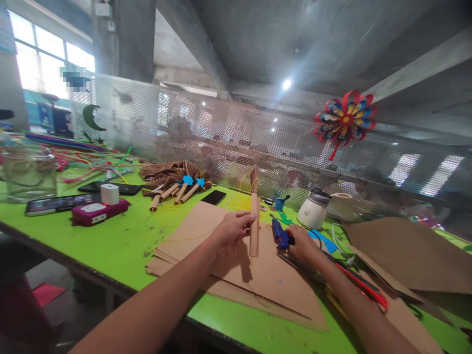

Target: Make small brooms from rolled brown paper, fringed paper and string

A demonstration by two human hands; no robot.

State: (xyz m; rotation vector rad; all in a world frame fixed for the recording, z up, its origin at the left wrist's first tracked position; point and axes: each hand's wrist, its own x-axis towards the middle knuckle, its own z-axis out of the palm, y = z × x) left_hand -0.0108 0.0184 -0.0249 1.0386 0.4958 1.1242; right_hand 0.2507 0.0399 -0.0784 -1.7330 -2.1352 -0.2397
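Observation:
My left hand (236, 229) pinches a rolled brown paper tube (254, 226) and keeps it upright over a stack of brown paper sheets (206, 221). Yellow string runs by the tube's narrow, gathered top. To its right, my right hand (300, 241) is closed round a blue glue gun (280, 235), whose nozzle points up and left, apart from the tube. Red-handled scissors (363, 287) lie beneath my right forearm. Several similar paper rolls (176, 191), some with blue flower shapes, lie farther back on the left.
A purple power strip (99, 211) with a white plug, phones (62, 201) and a glass jar (29, 172) occupy the left. A white jug (314, 209) stands at back right, near large brown sheets (416, 255). A perforated metal screen (221, 132) borders the green table (121, 250).

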